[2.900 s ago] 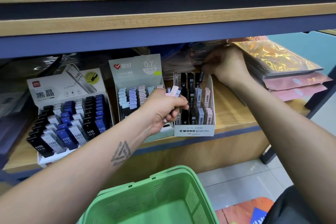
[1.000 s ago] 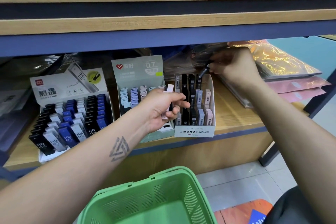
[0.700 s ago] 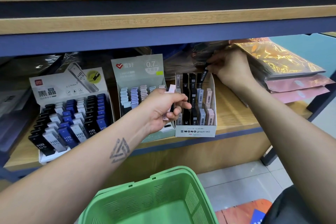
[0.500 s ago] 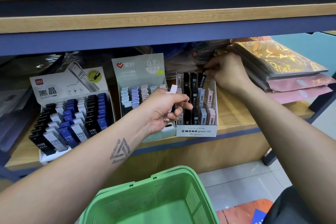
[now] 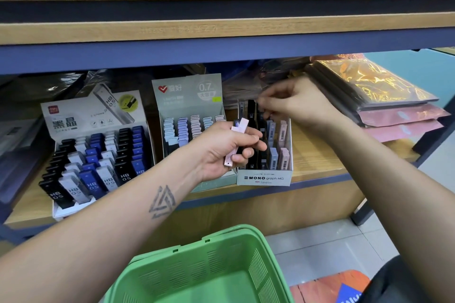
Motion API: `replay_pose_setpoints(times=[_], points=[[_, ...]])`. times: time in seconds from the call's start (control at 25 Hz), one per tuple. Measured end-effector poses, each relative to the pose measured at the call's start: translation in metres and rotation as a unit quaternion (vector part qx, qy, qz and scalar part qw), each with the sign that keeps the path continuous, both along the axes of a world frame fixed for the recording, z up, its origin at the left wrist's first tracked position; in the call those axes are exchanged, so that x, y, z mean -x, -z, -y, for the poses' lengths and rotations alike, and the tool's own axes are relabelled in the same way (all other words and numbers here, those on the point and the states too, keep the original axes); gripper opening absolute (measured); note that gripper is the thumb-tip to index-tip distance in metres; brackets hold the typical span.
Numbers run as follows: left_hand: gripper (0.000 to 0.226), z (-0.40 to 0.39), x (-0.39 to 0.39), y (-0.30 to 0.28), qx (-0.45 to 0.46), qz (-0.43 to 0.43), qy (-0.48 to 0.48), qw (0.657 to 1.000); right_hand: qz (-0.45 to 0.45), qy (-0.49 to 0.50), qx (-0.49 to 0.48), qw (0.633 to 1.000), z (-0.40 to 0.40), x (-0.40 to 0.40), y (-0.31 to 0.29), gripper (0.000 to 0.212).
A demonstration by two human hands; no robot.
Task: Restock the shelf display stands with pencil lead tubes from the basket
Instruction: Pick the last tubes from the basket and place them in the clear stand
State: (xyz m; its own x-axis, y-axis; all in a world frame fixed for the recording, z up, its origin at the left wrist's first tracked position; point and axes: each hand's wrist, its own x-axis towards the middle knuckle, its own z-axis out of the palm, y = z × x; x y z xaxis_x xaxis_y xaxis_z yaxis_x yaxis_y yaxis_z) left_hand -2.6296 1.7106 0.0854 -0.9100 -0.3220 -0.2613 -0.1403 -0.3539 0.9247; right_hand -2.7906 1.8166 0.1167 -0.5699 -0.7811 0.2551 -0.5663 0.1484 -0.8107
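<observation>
Head | left hand [image 5: 221,150] grips pink tube [image 5: 235,143] | right hand [image 5: 295,103] fingers curled over MONO stand [image 5: 264,178]

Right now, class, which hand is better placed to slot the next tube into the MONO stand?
Right hand: it is over the MONO stand. The left hand holds the pink tube.

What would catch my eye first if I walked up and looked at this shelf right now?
Probably the two bare hands in the middle: the left hand grips a few lead tubes, a pink tube sticking out on top, while the right hand reaches over the back of the white MONO display stand. Next, the bright green basket at the bottom, and the black-and-blue HB tube stand on the left.
</observation>
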Motion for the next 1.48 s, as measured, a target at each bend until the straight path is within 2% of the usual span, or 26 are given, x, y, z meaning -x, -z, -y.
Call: replay_pose_setpoints(times=[0.04,0.16,0.32,0.44,0.56,0.68,0.72,0.76,0.8,0.88,0.96,1.08,1.24,1.32,1.4,1.48], points=[[0.01,-0.001,0.0,0.0,0.006,0.0,0.004,1.0,0.072,-0.061,-0.012,0.995,-0.001,-0.01,-0.002,0.014],[0.009,-0.003,0.0,0.002,0.019,0.002,0.008,1.0,0.072,-0.131,-0.037,0.988,0.0,-0.024,0.003,0.016],[0.005,-0.001,-0.002,-0.001,-0.006,0.001,-0.003,1.0,0.145,-0.097,0.004,0.985,0.0,-0.016,0.004,0.014],[0.013,0.003,-0.004,-0.004,-0.047,-0.002,-0.019,0.999,0.164,-0.064,0.018,0.984,-0.005,-0.003,0.003,0.013],[0.02,0.003,-0.004,-0.004,-0.041,-0.008,-0.033,0.999,0.182,-0.072,0.02,0.98,-0.01,0.002,0.003,0.01],[0.017,0.001,-0.003,-0.004,-0.035,-0.017,-0.041,0.998,0.198,-0.085,0.031,0.976,-0.013,0.004,0.003,0.013],[0.016,0.001,-0.003,-0.004,-0.03,-0.018,-0.045,0.998,0.172,-0.091,0.03,0.981,-0.015,0.005,0.002,0.016],[0.015,0.0,-0.002,-0.005,-0.022,-0.019,-0.051,0.998,0.102,-0.1,0.023,0.989,-0.016,0.006,-0.001,0.02],[0.015,0.0,0.0,-0.005,-0.013,-0.021,-0.061,0.998,-0.006,-0.115,0.004,0.993,-0.018,0.006,-0.005,0.024],[0.018,0.0,0.004,-0.006,0.009,-0.032,-0.08,0.996,-0.193,-0.159,-0.047,0.967,-0.019,0.002,-0.01,0.028],[0.021,-0.001,0.007,-0.008,0.023,-0.043,-0.089,0.995,-0.274,-0.168,-0.074,0.944,-0.016,-0.002,-0.009,0.027],[0.025,-0.003,0.011,-0.011,0.011,-0.054,-0.081,0.995,-0.281,-0.131,-0.057,0.949,-0.016,-0.003,-0.007,0.018],[0.016,-0.004,0.011,-0.013,0.005,-0.046,-0.074,0.996,-0.157,0.014,-0.003,0.988,-0.031,0.021,-0.009,0.029],[0.013,-0.003,0.01,-0.011,0.016,-0.036,-0.072,0.997,-0.119,0.038,-0.006,0.992,-0.04,0.032,-0.007,0.026],[0.013,-0.003,0.009,-0.008,0.025,-0.027,-0.071,0.997,-0.123,0.035,-0.037,0.991,-0.045,0.033,-0.002,0.015],[0.012,-0.003,0.009,-0.007,0.026,-0.024,-0.069,0.997,-0.171,0.041,-0.075,0.982,-0.046,0.029,0.005,0.012]])
